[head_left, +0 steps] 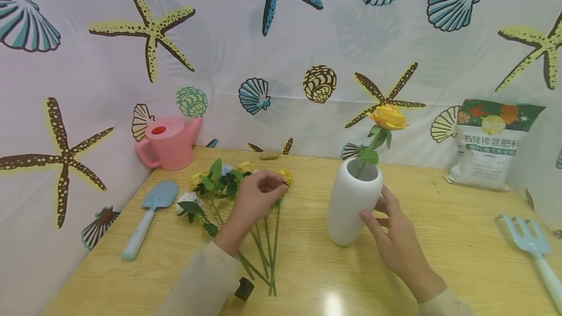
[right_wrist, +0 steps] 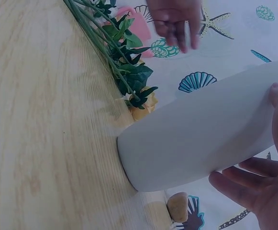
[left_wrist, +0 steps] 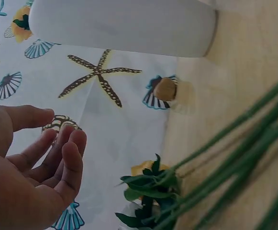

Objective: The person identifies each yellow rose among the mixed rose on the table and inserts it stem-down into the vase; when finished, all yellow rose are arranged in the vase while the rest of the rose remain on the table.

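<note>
A white vase (head_left: 349, 208) stands on the table with one yellow rose (head_left: 388, 117) rising from its mouth. My right hand (head_left: 397, 240) holds the vase from the right, thumb on the near side and fingers round the far side; the right wrist view shows this grip too. In the head view, my left hand (head_left: 259, 196) is over the loose artificial flowers (head_left: 215, 184), partly covering them. Its fingers are loosely bent, and in the left wrist view nothing lies between thumb and fingers. Yellow, white and blue blooms lie there, their green stems (head_left: 274, 257) toward me.
A pink watering can (head_left: 173, 143) stands at the back left, with a blue trowel (head_left: 151, 211) in front of it. At the right are a fertilizer bag (head_left: 489, 150) and a blue hand fork (head_left: 529, 245). A small stone (head_left: 270, 155) lies by the back edge.
</note>
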Demonstrator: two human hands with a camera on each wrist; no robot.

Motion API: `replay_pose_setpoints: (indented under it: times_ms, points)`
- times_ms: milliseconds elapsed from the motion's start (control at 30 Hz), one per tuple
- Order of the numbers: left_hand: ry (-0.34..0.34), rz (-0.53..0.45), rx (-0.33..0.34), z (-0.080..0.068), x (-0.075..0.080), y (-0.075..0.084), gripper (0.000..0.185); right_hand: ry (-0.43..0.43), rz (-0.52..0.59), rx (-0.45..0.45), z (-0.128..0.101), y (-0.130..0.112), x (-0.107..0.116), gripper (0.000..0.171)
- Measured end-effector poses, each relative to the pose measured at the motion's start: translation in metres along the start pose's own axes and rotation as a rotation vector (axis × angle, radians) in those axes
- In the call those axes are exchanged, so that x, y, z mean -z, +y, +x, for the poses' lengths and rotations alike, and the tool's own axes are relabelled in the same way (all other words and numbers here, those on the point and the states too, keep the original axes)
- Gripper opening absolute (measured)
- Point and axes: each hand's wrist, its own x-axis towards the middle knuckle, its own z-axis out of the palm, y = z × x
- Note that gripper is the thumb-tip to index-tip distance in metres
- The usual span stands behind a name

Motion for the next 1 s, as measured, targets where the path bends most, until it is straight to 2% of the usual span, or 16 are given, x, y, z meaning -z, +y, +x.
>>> replay_pose_setpoints:
  times_ms: [100,200,333,433,600,1000]
  points:
    - [-0.056,0.116,0.054,-0.007,-0.001,-0.017,0.017,0.003,-0.001,0.003,-0.001,0.000,0.001,0.070]
    - [-0.107,0.235,0.077,-0.013,-0.003,-0.028,0.025,0.005,-0.003,0.006,-0.001,0.001,0.001,0.070]
    - [-0.164,0.304,0.108,-0.019,-0.005,-0.035,0.036,0.010,-0.003,0.019,-0.002,0.001,0.001,0.071]
    - [-0.189,0.309,0.132,-0.022,-0.006,-0.038,0.040,0.011,0.000,0.021,-0.003,0.001,0.001,0.072]
    - [-0.189,0.333,0.134,-0.023,-0.008,-0.041,0.040,0.006,0.005,0.014,-0.003,0.001,0.001,0.072]
    - [-0.183,0.456,0.076,-0.020,-0.014,-0.047,0.046,0.003,0.007,0.013,-0.001,0.002,0.000,0.070]
